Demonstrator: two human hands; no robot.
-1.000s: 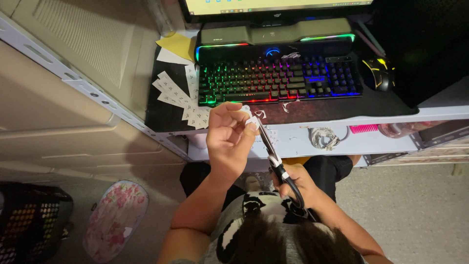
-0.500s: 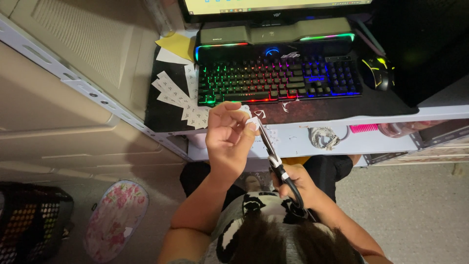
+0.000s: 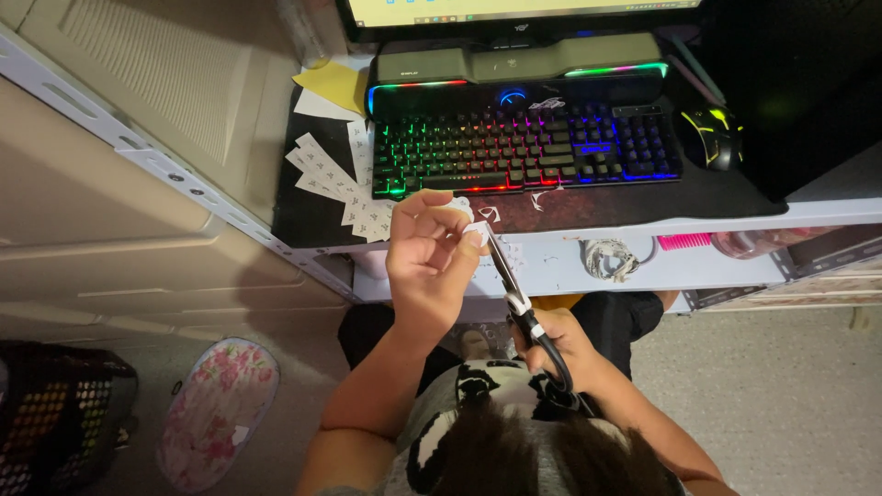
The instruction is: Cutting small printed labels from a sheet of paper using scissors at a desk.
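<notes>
My left hand pinched a small white paper cutout above the desk edge; right hand gripped black-handled steel scissors, blades nearly closed at the paper; mid-trim; next cut likely needed the piece rotated.

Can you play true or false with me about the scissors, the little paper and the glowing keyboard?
1. The left hand pinches a small white paper piece. True.
2. The right hand holds a pencil. False: it holds black-handled scissors, their blades at the paper piece.
3. The keyboard glows in rainbow colours. True.
4. The mouse lies left of the keyboard. False: it lies to its right.
5. White paper strips lie on the desk left of the keyboard. True.
</notes>
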